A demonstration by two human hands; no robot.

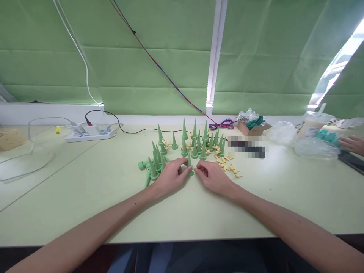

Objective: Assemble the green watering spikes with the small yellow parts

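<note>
My left hand [172, 174] is closed on a green plastic cone [189, 160] with a round base, which stands upright. On the cone's right side, my right hand [214, 176] pinches a small yellow plastic piece [193, 171] close to the base; whether the two are joined I cannot tell. Several more green cones [194, 151] stand upright behind my hands, with yellow pieces among them. To the left of my left hand is a cluster of cones [154, 173], some lying on their sides. Loose yellow pieces [233, 168] lie scattered beyond my right hand.
A white power strip [90, 134] with plugs lies at the back left. Toward the back right are an open cardboard box [253, 129], plastic bags [281, 132] and a drink cup [309, 125]. Another person's hand [352, 145] shows at the right edge. The table edge [182, 240] runs nearest me.
</note>
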